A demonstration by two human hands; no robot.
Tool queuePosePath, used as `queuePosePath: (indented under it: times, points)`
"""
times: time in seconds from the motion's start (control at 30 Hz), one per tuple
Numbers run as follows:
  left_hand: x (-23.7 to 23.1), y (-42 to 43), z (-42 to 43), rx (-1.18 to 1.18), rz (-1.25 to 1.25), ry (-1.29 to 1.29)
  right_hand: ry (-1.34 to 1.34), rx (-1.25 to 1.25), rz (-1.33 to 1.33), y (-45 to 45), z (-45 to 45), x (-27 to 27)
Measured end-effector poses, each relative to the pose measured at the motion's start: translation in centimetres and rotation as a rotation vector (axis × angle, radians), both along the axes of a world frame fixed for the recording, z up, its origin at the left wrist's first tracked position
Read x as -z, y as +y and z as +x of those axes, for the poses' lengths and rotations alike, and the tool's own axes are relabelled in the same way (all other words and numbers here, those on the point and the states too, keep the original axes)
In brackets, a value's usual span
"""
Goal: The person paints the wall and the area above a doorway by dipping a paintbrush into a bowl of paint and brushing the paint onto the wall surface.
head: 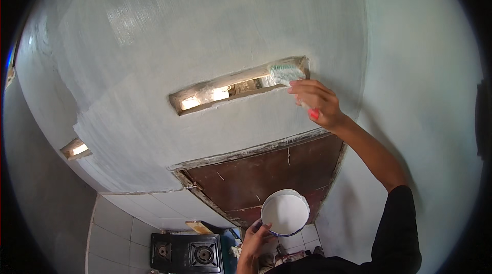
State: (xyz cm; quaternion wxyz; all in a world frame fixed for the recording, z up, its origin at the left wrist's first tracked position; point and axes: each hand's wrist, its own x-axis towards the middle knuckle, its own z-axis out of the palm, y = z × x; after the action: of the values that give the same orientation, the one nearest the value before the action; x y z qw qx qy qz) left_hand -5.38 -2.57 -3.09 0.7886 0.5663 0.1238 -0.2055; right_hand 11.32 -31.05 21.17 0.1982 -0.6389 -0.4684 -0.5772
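My right hand grips a paintbrush whose wide bristles are coated in white paint. A red part of its handle shows below the fingers. The bristles are at the right end of a narrow wall opening; whether they touch its edge I cannot tell. Lower down, my left hand holds a round tub of white paint by its rim, thumb on the near side. Around the opening, the wall bears streaky, pale brush strokes, with a wet-looking shine at upper left.
Below the opening stands a brown door in a worn frame. A two-burner gas stove is at the lower left, with a wooden board behind it. A second small opening lies far left. The side wall rises close on the right.
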Motion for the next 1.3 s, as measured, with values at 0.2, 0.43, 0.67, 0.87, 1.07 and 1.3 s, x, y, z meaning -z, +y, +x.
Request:
queuePosePath:
  times: [0.2, 0.43, 0.67, 0.87, 1.07, 1.3]
  points:
    - [0.9, 0.3, -0.2, -0.007, 0.01, 0.021, 0.349, -0.162, 0.132, 0.1, 0.4, -6.0]
    - [1.6, -0.1, -0.5, -0.011, -0.034, 0.04, 0.562, -0.307, 0.07, -0.1, 3.2, -18.2]
    - [2.1, 0.6, -0.6, -0.015, -0.027, 0.075, 0.199, -0.108, 0.157, 0.8, 0.2, -30.6]
    - [1.8, 0.9, -0.6, -0.031, -0.01, 0.093, -0.262, -0.073, 0.154, 1.1, 0.6, -35.8]
    - [2.0, 1.0, -0.6, -0.017, -0.037, 0.076, -0.137, 0.163, -0.05, 1.2, 4.0, -25.7]
    - [1.7, 0.6, -0.7, 0.029, -0.047, 0.076, -0.139, 0.113, -0.15, 2.2, 2.9, -6.4]
